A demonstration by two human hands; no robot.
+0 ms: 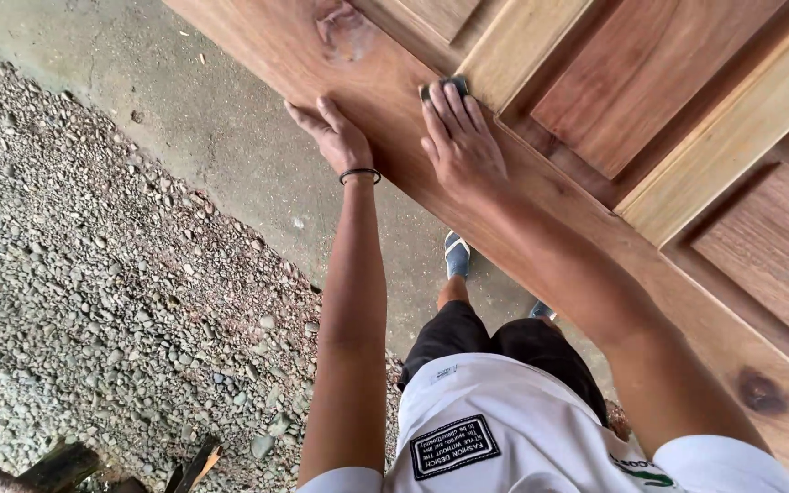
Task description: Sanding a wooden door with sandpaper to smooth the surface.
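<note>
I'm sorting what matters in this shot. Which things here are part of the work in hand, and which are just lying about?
In the work:
- wooden panelled door
- dark sanding pad under the right hand
- left hand, flat on the door's edge

Lying about:
- gravel
- concrete floor
- wood scraps at the bottom edge

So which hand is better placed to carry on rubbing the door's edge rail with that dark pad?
Right. The right hand already presses flat on the dark pad on the wooden door. The left hand only rests at the door's edge, holding no pad, likely steadying.
</note>
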